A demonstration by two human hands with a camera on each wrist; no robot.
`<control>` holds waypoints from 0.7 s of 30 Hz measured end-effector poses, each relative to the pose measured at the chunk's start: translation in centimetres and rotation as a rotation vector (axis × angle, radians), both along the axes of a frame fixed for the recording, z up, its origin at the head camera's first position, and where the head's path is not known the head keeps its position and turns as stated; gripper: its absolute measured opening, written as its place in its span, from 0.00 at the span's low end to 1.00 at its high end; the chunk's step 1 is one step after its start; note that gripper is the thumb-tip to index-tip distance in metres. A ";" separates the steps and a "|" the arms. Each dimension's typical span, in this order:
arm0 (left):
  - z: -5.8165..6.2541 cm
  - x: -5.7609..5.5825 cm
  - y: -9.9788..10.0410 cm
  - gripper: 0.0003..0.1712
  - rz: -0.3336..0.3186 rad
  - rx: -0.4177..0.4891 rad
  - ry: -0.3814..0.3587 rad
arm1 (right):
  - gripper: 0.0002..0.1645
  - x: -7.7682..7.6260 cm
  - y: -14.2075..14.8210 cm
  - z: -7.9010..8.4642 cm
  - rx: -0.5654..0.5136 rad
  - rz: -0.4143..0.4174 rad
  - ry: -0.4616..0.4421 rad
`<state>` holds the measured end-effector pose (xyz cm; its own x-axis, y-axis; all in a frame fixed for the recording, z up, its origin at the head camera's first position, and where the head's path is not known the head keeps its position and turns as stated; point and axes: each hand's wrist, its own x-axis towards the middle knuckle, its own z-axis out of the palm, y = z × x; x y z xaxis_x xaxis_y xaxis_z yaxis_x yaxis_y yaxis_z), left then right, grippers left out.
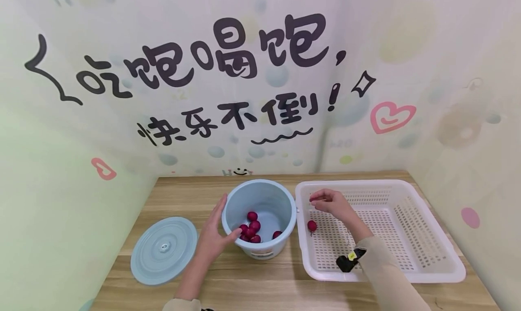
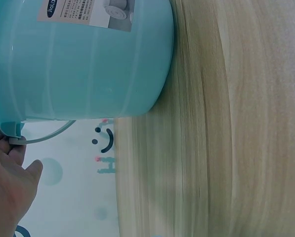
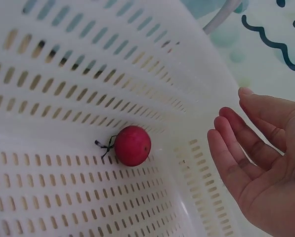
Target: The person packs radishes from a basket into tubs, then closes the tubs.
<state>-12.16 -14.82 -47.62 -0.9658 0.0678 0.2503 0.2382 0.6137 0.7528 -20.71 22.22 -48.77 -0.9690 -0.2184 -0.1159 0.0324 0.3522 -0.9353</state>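
A light blue bucket (image 1: 260, 247) stands upright, with several red radishes (image 1: 250, 232) on its bottom. My left hand (image 1: 213, 236) grips its left side, thumb at the front rim and fingers along the outside. In the left wrist view, fingers (image 2: 11, 148) touch the bucket by the handle's joint. My right hand (image 1: 333, 204) hovers above the left part of a white perforated basket (image 1: 431, 275). The right wrist view shows this hand (image 3: 266, 158) with loosely bent fingers and nothing between them. A single radish (image 3: 132, 145) with short stem stubs lies inside the basket near its wall.
A round blue lid (image 1: 164, 250) with a small centre knob lies on the wooden table (image 1: 268, 293) to the left of the bucket. The basket stands close beside the bucket on the right. Behind the table rises a printed wall (image 1: 244, 157).
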 end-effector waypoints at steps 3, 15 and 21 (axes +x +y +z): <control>0.1 0.1 0.1 0.55 0.001 -0.001 -0.002 | 0.19 -0.2 0.1 -0.4 0.000 0.017 -0.008; 0.2 0.1 0.2 0.55 0.000 -0.004 0.001 | 0.25 -0.4 1.2 -2.5 0.092 0.318 -0.111; 0.2 0.1 0.0 0.55 0.004 -0.002 -0.006 | 0.26 -0.9 1.6 -3.5 0.075 0.404 -0.146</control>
<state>-12.09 -14.78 -47.47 -0.9675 0.0640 0.2446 0.2311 0.6159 0.7532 -21.63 23.78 -52.32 -0.7795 -0.5625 -0.2755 0.0080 0.4309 -0.9024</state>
